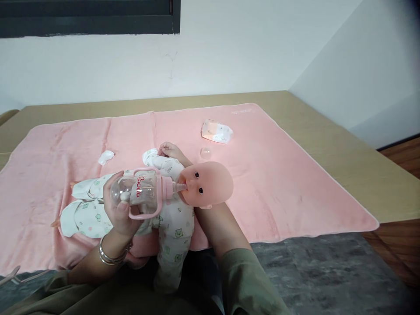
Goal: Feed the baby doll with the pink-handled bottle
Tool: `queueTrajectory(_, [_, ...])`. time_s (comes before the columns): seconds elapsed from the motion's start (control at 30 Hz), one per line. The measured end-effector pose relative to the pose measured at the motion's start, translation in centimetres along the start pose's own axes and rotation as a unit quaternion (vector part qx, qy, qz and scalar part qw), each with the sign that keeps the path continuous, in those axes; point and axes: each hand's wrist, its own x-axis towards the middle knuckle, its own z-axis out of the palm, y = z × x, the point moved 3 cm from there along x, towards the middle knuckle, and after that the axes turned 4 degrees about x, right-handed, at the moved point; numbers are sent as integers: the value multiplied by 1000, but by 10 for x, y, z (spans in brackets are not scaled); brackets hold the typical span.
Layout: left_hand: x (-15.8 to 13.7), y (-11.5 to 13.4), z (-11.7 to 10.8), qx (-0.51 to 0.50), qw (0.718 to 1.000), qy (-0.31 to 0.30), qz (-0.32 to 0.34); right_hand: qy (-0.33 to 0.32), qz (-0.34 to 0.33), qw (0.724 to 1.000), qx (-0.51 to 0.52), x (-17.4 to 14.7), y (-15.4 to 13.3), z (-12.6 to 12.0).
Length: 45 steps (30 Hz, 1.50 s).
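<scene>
1. The left hand (120, 210) has its grip wrapped around a clear baby bottle (144, 192) with pink handles, lying sideways at the picture's centre.
2. The bottle's teat touches the mouth of a baby doll (203, 183), at 3 o'clock from the bottle.
3. The right hand is hidden beneath the doll's head; its grip cannot be told.
4. A pink blanket (278, 175) covers the counter (344, 144).
</scene>
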Motion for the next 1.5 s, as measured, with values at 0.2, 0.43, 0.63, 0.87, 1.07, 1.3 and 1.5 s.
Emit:
queueTrajectory(0.2, [0, 1, -1, 12, 1000, -5, 1, -40, 17, 995, -86, 14, 43, 5])
queueTrajectory(0.43, [0, 1, -1, 15, 1000, -3, -3, -1, -112, 993, 36, 6, -12, -1])
queueTrajectory(0.63, [0, 0, -1, 22, 1000, 0, 3, 87, 2, 992, 91, 3, -45, -25])
queueTrajectory(0.87, [0, 1, 0, 20, 1000, -1, -6, 89, 113, 986, 82, 9, -61, -19])
queueTrajectory(1.07, [0, -1, -1, -1, 1000, 0, 2, 150, 0, 979, 141, -4, -88, -19])
queueTrajectory(1.3, [0, 1, 0, 5, 1000, 1, -1, 136, 1, 980, 145, -17, -102, -34])
queueTrajectory(1.5, [0, 1, 1, 9, 1000, 3, 0, 165, -18, 976, 142, -22, -104, -21])
